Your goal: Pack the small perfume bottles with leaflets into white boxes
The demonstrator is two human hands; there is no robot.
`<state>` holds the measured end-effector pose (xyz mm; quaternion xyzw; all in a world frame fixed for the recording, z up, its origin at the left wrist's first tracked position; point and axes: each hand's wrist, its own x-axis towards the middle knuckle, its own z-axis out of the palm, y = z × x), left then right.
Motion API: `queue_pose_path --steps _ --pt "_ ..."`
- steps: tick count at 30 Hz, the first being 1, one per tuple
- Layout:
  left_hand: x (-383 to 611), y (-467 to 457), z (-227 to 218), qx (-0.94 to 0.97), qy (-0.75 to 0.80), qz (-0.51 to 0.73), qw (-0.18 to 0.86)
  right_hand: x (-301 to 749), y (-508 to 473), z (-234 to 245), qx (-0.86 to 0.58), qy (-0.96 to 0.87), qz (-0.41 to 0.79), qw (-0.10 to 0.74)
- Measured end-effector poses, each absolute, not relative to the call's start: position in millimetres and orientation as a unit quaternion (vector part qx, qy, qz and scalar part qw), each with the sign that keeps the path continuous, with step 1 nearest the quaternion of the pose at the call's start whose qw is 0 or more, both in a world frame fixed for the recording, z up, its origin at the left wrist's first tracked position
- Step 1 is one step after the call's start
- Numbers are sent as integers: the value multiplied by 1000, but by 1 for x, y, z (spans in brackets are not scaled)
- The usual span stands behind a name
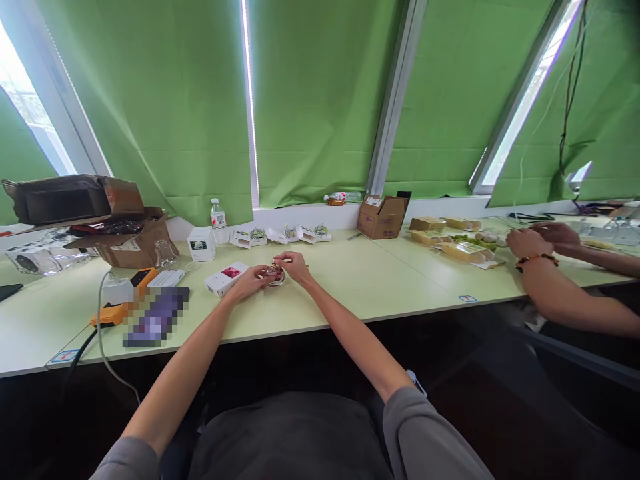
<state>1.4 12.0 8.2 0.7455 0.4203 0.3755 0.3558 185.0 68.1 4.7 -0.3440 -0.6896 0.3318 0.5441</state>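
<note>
Both my hands meet on a small glass bottle with a gold top (275, 274) standing on the pale green table (380, 287). My left hand (251, 279) is wrapped round the bottle's side. My right hand (294, 264) pinches its gold top from above. A white box with a pink picture (226, 278) lies just left of my left hand. The bottle is mostly hidden by my fingers.
Open cardboard boxes (127, 237) sit at the left, another brown box (383, 216) at the back. A water bottle (217, 219), white cartons and packets line the window sill. An orange device (113, 311) with cable lies front left. Another person's hands (537, 240) work at the right among yellow boxes.
</note>
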Motion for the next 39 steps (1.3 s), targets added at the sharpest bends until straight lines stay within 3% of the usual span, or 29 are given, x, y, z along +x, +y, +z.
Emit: queue_pose_path --steps 39 --pt "0 19 1 748 409 388 351 182 61 11 -350 -672 360 545"
